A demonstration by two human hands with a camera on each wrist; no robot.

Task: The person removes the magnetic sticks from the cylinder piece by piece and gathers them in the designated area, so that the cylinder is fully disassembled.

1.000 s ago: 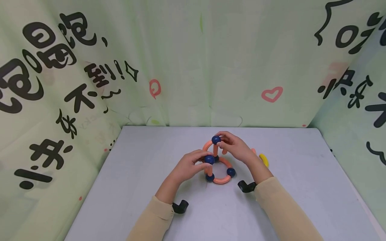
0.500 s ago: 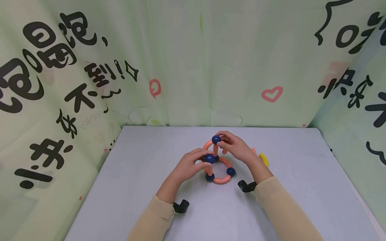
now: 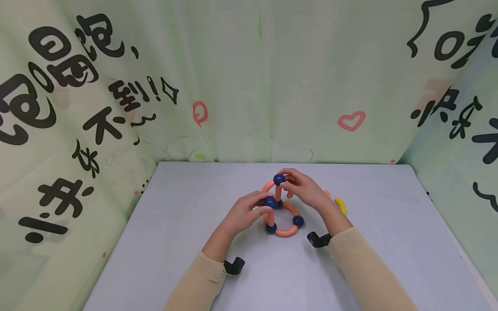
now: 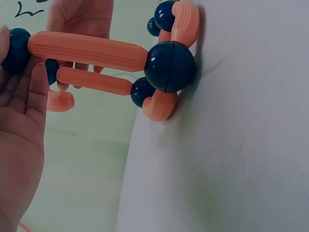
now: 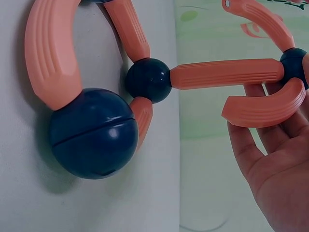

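Observation:
A building toy of salmon-orange rods and dark blue balls stands on the table. Its base is a ring of curved rods [image 3: 286,232] with balls [image 3: 298,221] between them, and two straight rods [image 4: 91,50] rise from it. My left hand [image 3: 245,214] holds the blue ball [image 3: 270,202] atop the nearer upright between fingers and thumb. Behind it, my right hand [image 3: 301,185] grips the ball [image 3: 279,179] on the farther upright. Two curved rods branch from that ball, one [image 5: 263,104] hanging in front of the right fingers, the other [image 5: 265,19] with its far end free.
Beyond the right forearm lie a yellow curved piece [image 3: 340,206] and an orange one [image 3: 327,194], partly hidden. Black camera mounts [image 3: 234,266] sit at both wrists. A white table [image 3: 186,207] carries everything, with pale green printed curtains [image 3: 241,86] round its back and sides.
The ball at my left hand has shifted slightly up and back, and the left thumb has moved a little with it. My right hand keeps its place on the farther ball.

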